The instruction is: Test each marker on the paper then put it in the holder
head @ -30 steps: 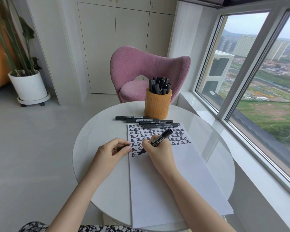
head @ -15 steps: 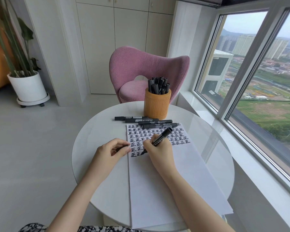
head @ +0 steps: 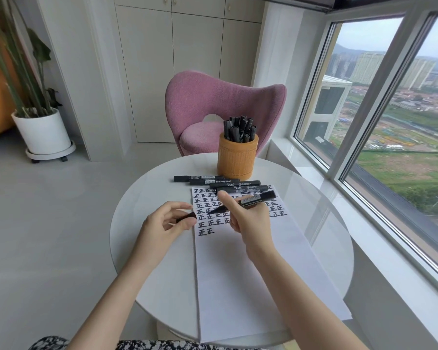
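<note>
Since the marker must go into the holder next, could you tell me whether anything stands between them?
Nothing tall does. Four loose markers lie flat on the table between the held marker and the holder, easily passed over. The holder's mouth is crowded with stored markers.

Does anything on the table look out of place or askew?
Only the paper: its near right corner hangs over the edge of the round table. No spills; the uncapped marker is in the right hand, its cap in the left hand.

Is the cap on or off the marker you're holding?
Off. The marker in the right hand shows its bare tip, and the left hand pinches the cap, apart from that tip.
</note>
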Action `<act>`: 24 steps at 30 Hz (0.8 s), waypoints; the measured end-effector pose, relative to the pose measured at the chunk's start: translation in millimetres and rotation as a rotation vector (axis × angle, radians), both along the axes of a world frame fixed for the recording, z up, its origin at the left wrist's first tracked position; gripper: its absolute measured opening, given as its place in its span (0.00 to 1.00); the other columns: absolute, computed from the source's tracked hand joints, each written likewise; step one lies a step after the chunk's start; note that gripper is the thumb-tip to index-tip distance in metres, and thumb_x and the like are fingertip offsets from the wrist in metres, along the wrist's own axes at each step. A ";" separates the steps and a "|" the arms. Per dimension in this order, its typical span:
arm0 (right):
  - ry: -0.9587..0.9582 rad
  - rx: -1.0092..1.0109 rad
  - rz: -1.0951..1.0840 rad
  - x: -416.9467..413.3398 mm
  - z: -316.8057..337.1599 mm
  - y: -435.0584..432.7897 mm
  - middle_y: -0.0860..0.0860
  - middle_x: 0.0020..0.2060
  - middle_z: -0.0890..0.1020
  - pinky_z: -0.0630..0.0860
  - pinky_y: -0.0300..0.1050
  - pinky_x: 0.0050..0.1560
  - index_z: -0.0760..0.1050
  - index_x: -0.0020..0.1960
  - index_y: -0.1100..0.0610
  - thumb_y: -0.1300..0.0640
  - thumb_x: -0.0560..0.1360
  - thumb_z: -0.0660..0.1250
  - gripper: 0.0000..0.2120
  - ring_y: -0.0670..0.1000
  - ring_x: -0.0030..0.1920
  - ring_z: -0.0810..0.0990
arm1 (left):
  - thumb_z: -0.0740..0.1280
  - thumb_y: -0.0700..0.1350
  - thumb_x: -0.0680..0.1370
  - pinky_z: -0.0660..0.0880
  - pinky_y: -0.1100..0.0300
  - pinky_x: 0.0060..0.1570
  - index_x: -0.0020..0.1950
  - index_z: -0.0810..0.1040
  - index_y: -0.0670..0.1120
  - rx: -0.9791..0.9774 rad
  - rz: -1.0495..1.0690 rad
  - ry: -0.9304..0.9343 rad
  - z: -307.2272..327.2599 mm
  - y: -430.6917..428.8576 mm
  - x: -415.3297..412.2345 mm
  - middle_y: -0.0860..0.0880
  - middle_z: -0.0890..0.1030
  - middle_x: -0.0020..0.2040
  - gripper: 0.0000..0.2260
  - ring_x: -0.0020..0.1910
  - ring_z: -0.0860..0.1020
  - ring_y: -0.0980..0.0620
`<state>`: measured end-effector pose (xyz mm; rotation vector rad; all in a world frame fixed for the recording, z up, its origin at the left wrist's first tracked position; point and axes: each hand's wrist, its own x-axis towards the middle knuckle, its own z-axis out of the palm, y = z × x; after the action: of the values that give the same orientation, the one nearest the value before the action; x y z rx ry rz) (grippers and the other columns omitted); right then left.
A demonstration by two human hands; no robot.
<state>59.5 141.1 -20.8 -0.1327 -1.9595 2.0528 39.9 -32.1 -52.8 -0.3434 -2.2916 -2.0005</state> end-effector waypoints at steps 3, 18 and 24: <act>-0.046 -0.123 0.015 -1.3 2.4 -5.1 0.46 0.23 0.59 0.56 0.35 0.24 0.60 0.30 0.52 0.59 0.72 0.73 0.23 0.47 0.24 0.55 | 0.73 0.38 0.70 0.73 0.64 0.44 0.46 0.79 0.46 0.039 0.021 -0.011 1.0 0.3 0.6 0.55 0.85 0.42 0.08 0.41 0.80 0.59; -0.079 -0.048 0.111 -6.4 -4.1 -34.2 0.47 0.21 0.61 0.57 0.38 0.24 0.62 0.28 0.54 0.63 0.74 0.68 0.20 0.47 0.22 0.57 | 0.72 0.34 0.71 0.75 0.68 0.36 0.43 0.78 0.42 0.097 -0.039 -0.010 5.8 2.8 3.1 0.53 0.84 0.36 0.06 0.34 0.79 0.58; -0.029 0.021 0.113 -8.5 -3.9 -39.2 0.51 0.22 0.64 0.58 0.41 0.26 0.65 0.31 0.58 0.64 0.74 0.66 0.15 0.49 0.24 0.60 | 0.69 0.33 0.72 0.73 0.66 0.32 0.41 0.78 0.38 0.173 -0.051 0.004 7.9 1.6 5.4 0.41 0.84 0.36 0.02 0.30 0.77 0.54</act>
<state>51.0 102.0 -24.7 -0.0484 -2.0491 2.1105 45.2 -30.5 -44.9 -0.3942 -2.1083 -2.2001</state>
